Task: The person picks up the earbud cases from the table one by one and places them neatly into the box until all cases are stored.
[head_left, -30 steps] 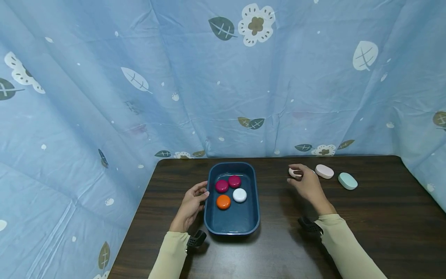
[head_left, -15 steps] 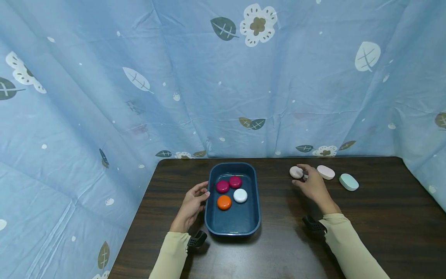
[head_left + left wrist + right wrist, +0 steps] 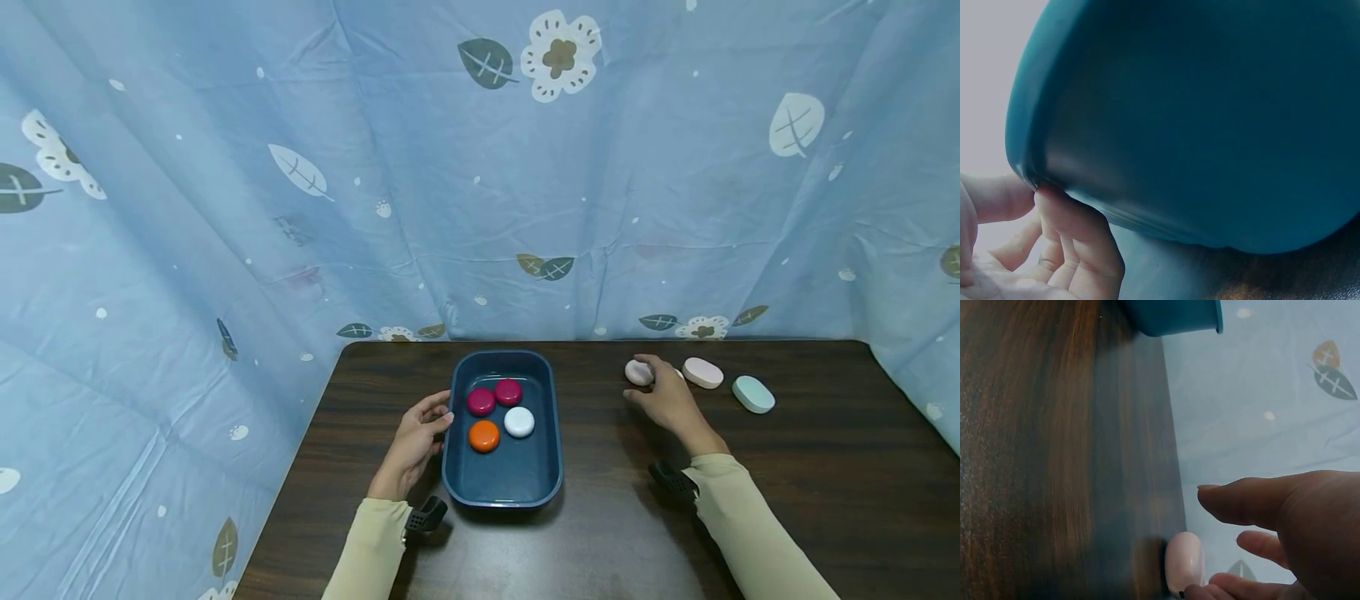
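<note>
My left hand [image 3: 412,437] pinches the left rim of a dark blue tray [image 3: 502,487] between thumb and fingers. In the left wrist view, the fingers [image 3: 1079,231] bend against the tray wall [image 3: 1197,144]. Inside lie two magenta discs, an orange disc [image 3: 483,436] and a white disc [image 3: 519,422]. At the back right, my right hand [image 3: 671,404] reaches over a smooth pale piece [image 3: 639,372], thumb and fingers apart. The right wrist view shows a fingertip beside a pale pink piece [image 3: 1184,565], the thumb well away. Touch cannot be told.
Right of my right hand lie a pale pink oval [image 3: 702,372] and a mint oval [image 3: 753,394]. Another pale thing is mostly hidden behind the hand. A patterned blue curtain [image 3: 420,200] hangs along the back edge of the dark wooden table [image 3: 600,533].
My right hand has drawn back to the right from over the pale piece, baring more of it, then edged slightly left again. My left hand keeps its hold on the tray.
</note>
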A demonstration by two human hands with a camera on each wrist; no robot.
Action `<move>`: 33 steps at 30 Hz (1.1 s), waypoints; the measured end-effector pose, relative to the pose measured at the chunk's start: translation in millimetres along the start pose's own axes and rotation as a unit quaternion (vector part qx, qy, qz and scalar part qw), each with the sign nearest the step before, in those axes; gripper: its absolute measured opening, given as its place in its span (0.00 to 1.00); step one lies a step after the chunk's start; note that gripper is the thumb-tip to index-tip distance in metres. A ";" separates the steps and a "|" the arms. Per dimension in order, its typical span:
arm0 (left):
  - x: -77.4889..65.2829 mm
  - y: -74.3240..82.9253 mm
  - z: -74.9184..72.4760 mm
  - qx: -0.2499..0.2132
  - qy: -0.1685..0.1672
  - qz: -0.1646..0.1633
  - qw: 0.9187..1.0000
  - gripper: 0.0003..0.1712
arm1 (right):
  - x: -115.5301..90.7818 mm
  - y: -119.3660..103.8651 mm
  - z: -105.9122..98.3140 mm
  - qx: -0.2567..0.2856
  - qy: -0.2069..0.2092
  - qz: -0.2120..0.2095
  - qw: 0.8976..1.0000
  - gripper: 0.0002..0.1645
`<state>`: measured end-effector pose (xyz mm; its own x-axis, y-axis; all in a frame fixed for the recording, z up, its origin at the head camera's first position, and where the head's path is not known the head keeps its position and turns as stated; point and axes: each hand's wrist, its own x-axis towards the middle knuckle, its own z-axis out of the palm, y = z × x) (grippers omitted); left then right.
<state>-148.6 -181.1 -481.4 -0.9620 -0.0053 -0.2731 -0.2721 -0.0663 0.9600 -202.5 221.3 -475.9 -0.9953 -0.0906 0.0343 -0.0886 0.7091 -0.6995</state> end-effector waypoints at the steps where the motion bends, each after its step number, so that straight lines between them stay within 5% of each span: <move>1: 0.0 0.1 -0.2 -0.001 0.000 0.001 1.000 0.25 | 0.9 -0.3 0.3 -0.002 -0.002 -0.004 1.000 0.41; 33: -0.5 0.1 -0.6 -0.001 -0.002 0.005 1.000 0.25 | -2.6 -8.4 25.6 -0.045 -0.018 -0.049 0.998 0.29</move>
<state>-148.1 -181.7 -481.2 -0.9647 -0.0017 -0.2634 -0.2627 -0.0685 0.9624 -198.1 197.6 -488.4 -0.9799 -0.1861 0.0719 -0.1895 0.7549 -0.6279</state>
